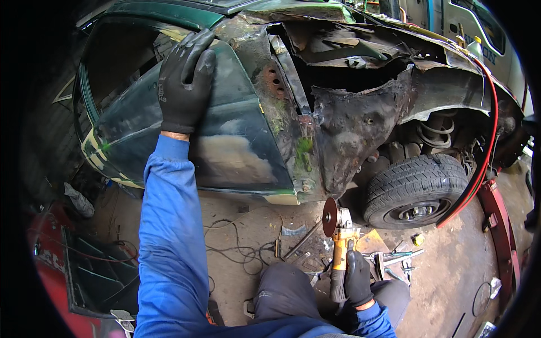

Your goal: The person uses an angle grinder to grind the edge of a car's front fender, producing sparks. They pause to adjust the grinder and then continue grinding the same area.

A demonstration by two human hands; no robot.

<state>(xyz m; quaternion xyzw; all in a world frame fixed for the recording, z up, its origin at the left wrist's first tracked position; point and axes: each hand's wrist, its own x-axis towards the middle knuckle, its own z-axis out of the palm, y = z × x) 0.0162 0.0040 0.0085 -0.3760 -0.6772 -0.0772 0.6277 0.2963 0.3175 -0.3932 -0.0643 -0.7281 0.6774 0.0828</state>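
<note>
My left hand, in a black work glove, lies against the upper edge of a dark green car door, its fingers stretched out. Low in front of my knees, my right hand, gloved too, is closed round a yellow and grey angle grinder. The grinder points upward, and its reddish-brown disc is just below the car's sill, apart from the metal. I cannot tell whether the disc turns. Right of the door, the stripped body panel is bare and rusty, with torn edges round a large opening.
A tyre on its wheel and a coil spring show under the cut fender. Red hoses hang at the right beside a red metal beam. Cables and hand tools litter the floor. A red panel stands left.
</note>
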